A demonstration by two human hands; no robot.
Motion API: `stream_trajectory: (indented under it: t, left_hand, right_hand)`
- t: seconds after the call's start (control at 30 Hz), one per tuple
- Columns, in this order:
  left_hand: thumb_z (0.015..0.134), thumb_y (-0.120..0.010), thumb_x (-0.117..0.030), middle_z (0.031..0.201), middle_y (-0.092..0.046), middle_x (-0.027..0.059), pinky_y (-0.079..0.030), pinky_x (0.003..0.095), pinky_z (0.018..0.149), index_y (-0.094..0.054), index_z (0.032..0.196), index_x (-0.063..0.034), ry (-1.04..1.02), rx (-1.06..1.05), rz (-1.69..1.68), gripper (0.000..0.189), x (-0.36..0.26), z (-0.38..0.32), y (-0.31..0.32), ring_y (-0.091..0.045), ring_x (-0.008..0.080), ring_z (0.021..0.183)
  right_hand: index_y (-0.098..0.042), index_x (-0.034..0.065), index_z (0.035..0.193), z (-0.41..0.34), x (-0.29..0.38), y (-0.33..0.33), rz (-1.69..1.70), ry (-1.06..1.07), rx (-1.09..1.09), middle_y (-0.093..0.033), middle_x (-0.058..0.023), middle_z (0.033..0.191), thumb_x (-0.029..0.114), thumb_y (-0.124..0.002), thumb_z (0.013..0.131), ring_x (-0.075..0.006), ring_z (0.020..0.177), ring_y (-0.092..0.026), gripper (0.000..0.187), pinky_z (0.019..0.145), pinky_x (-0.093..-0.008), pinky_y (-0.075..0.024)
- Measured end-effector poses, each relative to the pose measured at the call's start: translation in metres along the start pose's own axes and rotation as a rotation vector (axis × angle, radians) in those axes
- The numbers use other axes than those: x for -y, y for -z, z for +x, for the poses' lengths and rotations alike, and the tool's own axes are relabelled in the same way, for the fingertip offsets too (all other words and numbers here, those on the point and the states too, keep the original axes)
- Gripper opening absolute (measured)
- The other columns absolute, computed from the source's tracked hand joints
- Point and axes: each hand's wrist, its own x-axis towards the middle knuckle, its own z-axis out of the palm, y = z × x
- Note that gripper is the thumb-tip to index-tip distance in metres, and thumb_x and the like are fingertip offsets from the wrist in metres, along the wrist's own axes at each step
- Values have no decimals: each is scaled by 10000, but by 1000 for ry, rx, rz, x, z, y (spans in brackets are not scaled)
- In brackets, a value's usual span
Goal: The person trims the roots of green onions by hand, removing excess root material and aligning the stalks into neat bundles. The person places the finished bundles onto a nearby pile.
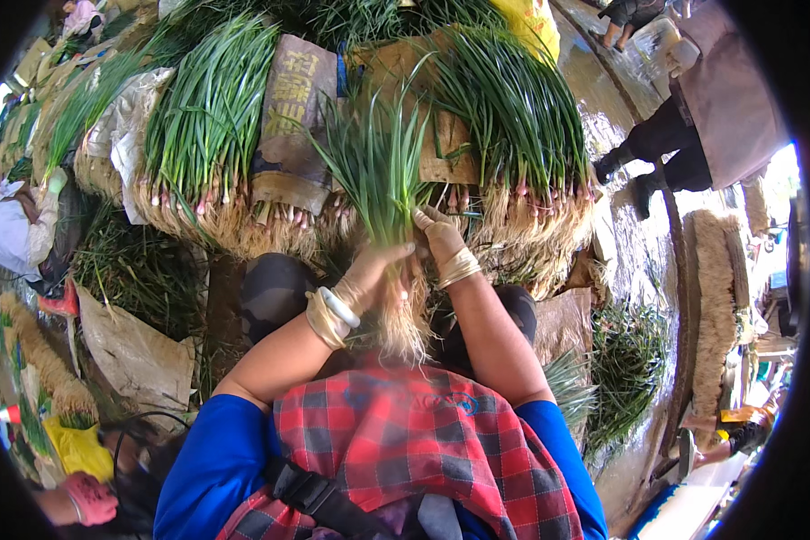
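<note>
Upright before my chest is a bunch of green onions (385, 169), its leaves pointing away from me and its pale roots hanging toward my plaid apron (432, 432). My left hand (371, 273), in a thin glove with a white bangle at the wrist, is closed around the bunch's lower stems. At the bunch's right side, my gloved right hand (439, 233) has its thumb and fingers drawn together by the leaves; whether it grips any is unclear. Beyond lie piled green onions (209, 115) on the left and more green onions (520, 121) on the right, roots toward me.
Brown sacking (297, 115) lies between the piles. Loose green leaves (142, 270) heap at the left, and cut leaves (628, 364) at the right. A co-worker (20, 216) sits at the left; another person (709, 115) stands at the upper right. A pink-gloved hand (91, 498) shows lower left.
</note>
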Motion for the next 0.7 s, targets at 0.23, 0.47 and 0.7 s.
stream_trajectory:
  t: [0.23,0.47,0.7]
  left_hand:
    - [763,-638,-172,603,-558,80,-411,269,292,-514,915,-48,-92,-73,72,232,10,1,5,-520,184,381]
    - [746,-648,-87,615,-584,82,-456,267,408,-574,844,2,-176,-73,135,152,12,5,14,-552,160,464]
    - [683,-652,21,662,-580,37,-437,253,489,-583,826,-24,-437,-52,493,165,28,21,13,-544,140,524]
  right_hand:
    - [-341,-12,1247,-5,0,-5,-227,-81,-44,-486,-157,1145,136,-388,898,-190,946,-535,382,774,-290,-471]
    - [-508,3,1090,-6,-35,32,-2099,309,401,-607,-145,1000,185,-492,837,-260,901,-595,313,739,-343,-485]
    - [-454,-16,1165,6,-16,24,-857,407,-91,-595,-151,952,284,-521,859,-203,769,-599,433,696,-285,-512]
